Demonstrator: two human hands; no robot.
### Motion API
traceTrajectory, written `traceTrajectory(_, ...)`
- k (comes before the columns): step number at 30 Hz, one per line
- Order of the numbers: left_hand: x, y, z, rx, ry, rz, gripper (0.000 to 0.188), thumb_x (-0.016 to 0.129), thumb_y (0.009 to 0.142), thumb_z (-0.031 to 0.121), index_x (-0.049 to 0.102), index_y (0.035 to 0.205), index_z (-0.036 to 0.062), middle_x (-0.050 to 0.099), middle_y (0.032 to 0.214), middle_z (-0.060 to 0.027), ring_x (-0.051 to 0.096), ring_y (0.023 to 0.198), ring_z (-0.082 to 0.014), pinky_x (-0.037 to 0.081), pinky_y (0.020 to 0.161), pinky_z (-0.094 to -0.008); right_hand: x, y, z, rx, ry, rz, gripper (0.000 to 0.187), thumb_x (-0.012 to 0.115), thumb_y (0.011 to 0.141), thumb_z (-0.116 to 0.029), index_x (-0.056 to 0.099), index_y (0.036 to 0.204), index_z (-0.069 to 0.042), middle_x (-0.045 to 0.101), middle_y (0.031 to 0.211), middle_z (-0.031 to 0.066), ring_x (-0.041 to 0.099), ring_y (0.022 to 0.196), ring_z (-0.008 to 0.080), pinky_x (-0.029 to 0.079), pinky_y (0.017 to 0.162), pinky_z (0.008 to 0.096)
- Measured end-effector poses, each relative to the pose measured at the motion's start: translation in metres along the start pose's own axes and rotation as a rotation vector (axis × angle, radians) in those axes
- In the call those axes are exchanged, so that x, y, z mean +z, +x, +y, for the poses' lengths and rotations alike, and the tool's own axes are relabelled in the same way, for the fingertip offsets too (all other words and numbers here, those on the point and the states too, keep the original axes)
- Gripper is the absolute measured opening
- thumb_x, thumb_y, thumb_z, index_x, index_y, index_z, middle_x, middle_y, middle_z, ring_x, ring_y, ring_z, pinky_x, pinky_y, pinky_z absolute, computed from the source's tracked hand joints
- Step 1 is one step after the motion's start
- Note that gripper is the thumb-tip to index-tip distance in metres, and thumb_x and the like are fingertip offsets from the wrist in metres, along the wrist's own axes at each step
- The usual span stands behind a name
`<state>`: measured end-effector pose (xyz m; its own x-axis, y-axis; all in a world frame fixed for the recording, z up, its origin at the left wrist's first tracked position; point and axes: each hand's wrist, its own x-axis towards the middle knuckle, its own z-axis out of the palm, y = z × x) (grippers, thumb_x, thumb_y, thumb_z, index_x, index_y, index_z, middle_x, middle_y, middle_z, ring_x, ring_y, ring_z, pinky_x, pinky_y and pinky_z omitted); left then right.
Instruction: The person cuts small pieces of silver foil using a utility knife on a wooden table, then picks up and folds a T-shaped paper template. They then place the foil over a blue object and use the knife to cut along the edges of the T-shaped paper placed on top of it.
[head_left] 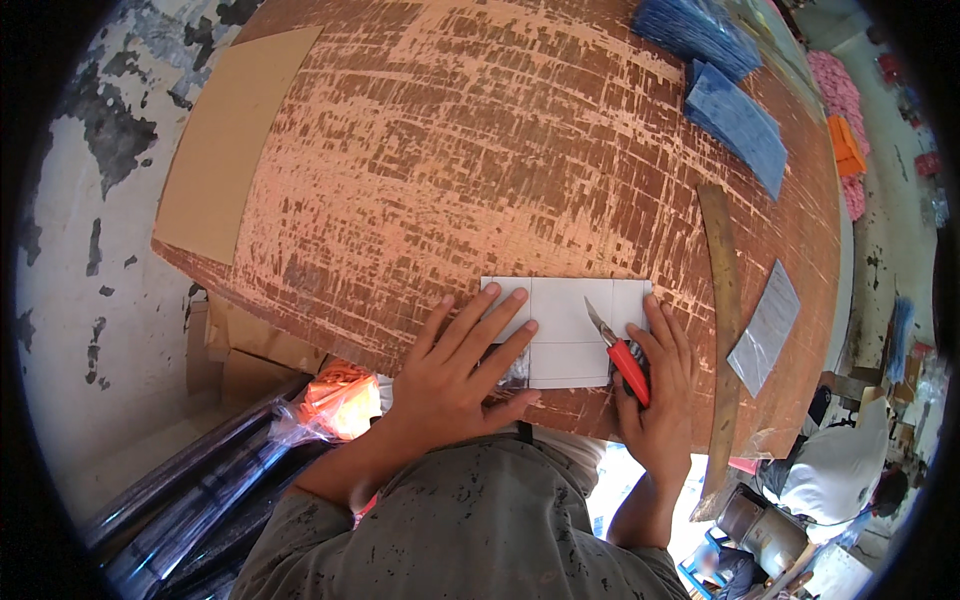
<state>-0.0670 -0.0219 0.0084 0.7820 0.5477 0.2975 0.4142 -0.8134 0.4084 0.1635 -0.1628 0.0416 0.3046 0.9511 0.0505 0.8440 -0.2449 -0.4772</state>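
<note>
A white rectangular sheet (571,330) marked with crossing lines lies at the near edge of the wooden table. My left hand (455,360) rests on its left part, fingers spread and palm down. At the sheet's right edge is my right hand (665,385), its fingers stretched forward along that edge. A red-handled cutting tool (629,372) with a pointed metal blade sits in the crook between its thumb and fingers. The blade points up and left over the sheet. Part of the handle's far side is hidden by the hand.
Right of my right hand lie a worn strip like a ruler (722,300) and a grey-silver sheet (765,328). Blue sheets (738,125) are stacked at the far right. A brown cardboard sheet (235,145) lies far left. Dark wrapped rolls (200,510) lean below the table's left edge.
</note>
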Motion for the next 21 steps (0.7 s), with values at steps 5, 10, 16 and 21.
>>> traceTrajectory(5,-0.0034,-0.0002,0.0007,-0.007,0.009,-0.029,0.063,0.07,0.095,0.053,0.067,0.143,0.0119,0.055,0.159,-0.0117,0.051,0.148,-0.0316,0.039,0.119,-0.0548,0.0023,-0.0001,0.0004,-0.001,-0.006,0.003,0.066,0.069,0.08,-0.002,0.058,0.144,-0.009,0.045,0.167,0.0148,0.037,0.158,0.0382,0.023,0.128,0.06)
traceTrajectory(10,-0.0024,-0.0002,0.0003,0.0,0.013,-0.022,0.063,0.07,0.095,0.053,0.067,0.143,0.0118,0.056,0.159,-0.012,0.051,0.148,-0.0319,0.039,0.119,-0.0549,0.0014,-0.0001,0.0017,-0.012,-0.018,-0.005,0.067,0.069,0.078,-0.003,0.058,0.144,-0.008,0.045,0.167,0.0148,0.037,0.158,0.0384,0.023,0.128,0.06)
traceTrajectory(16,-0.0012,0.0002,0.0012,0.0,0.008,-0.016,0.062,0.07,0.095,0.052,0.067,0.142,0.0119,0.056,0.159,-0.0124,0.051,0.148,-0.0327,0.039,0.119,-0.0553,0.0014,-0.0005,0.0025,-0.017,-0.003,0.02,0.068,0.07,0.077,-0.001,0.058,0.143,-0.008,0.045,0.167,0.0144,0.037,0.157,0.0377,0.023,0.128,0.0595)
traceTrajectory(21,0.002,0.0,0.0006,0.0,-0.02,-0.009,0.062,0.072,0.092,0.054,0.069,0.138,0.0127,0.058,0.156,-0.0138,0.053,0.145,-0.0371,0.037,0.119,-0.0592,0.0014,0.0002,0.0025,-0.014,0.007,0.009,0.068,0.072,0.077,-0.002,0.058,0.143,-0.008,0.044,0.168,0.0139,0.037,0.158,0.0368,0.023,0.128,0.0584)
